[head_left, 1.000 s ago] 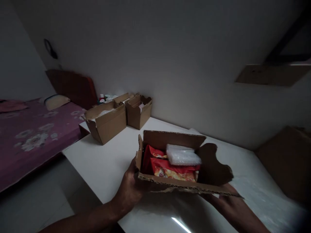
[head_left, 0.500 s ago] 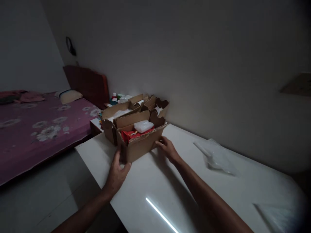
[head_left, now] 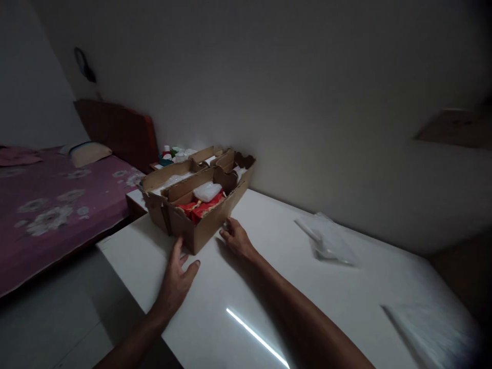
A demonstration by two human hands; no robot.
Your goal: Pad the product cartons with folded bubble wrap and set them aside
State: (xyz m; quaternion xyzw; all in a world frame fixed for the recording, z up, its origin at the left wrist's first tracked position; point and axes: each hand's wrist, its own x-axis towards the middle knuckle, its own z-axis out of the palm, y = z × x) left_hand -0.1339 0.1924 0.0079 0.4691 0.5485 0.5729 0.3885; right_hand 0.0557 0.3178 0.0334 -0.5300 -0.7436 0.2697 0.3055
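The nearest cardboard box (head_left: 213, 225) stands on the white table, open at the top. Inside it lie a red packet (head_left: 207, 205) and a clear plastic-wrapped bundle (head_left: 208, 191). Just in front of its near left corner is my left hand (head_left: 175, 282), thumb and fingers apart, holding nothing. My right hand (head_left: 239, 240) is beside the lower right side of that box, its fingers loosely bent; whether a fingertip still touches the cardboard I cannot tell. A second open box (head_left: 156, 207) adjoins on the left, with clear plastic inside.
More open cardboard boxes (head_left: 246, 169) are grouped behind, near the wall. Clear plastic bags (head_left: 328, 241) lie on the right of the white table (head_left: 215, 312), another plastic bag (head_left: 426, 328) nearer. A bed (head_left: 57, 205) stands left, beyond the table edge.
The nearest box has turned and been pushed back, now lining up with the boxes around it. My left hand has come away from its corner. The view has swung slightly right.
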